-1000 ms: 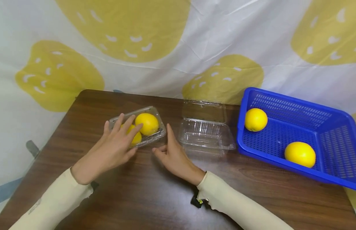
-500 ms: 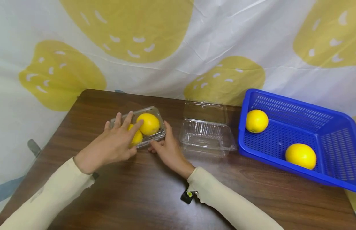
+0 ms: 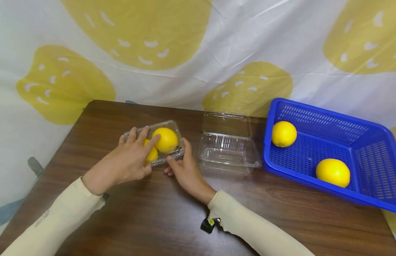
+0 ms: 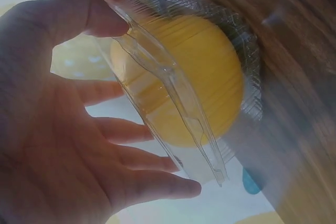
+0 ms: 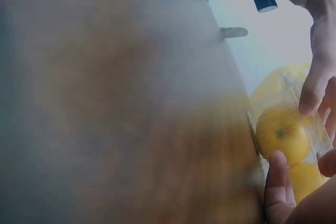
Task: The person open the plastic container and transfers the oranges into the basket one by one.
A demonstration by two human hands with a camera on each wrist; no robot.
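A clear plastic clamshell box (image 3: 172, 125) stands on the left part of the table with its lid down over two round yellow fruits, which look like oranges (image 3: 166, 140). My left hand (image 3: 122, 161) lies over the lid with spread fingers. In the left wrist view, those fingertips (image 4: 184, 186) touch the lid and the thumb reaches the rim. At the box's right front corner, my right hand (image 3: 189, 172) holds it between thumb and fingers. The right wrist view shows the right thumb (image 5: 276, 174) against the box's side. Part of one fruit is hidden behind my left hand.
A second clear clamshell box (image 3: 228, 151) stands open and empty to the right, lid tipped back. Further right, a blue plastic basket (image 3: 313, 186) holds two more yellow fruits (image 3: 333, 173). A curtain with yellow prints (image 3: 172, 85) hangs behind the wooden table (image 3: 172, 220).
My right hand has moved left from beside the filled box and now holds its corner. My left hand stays over the lid with a slight shift. The basket and empty box are unchanged.
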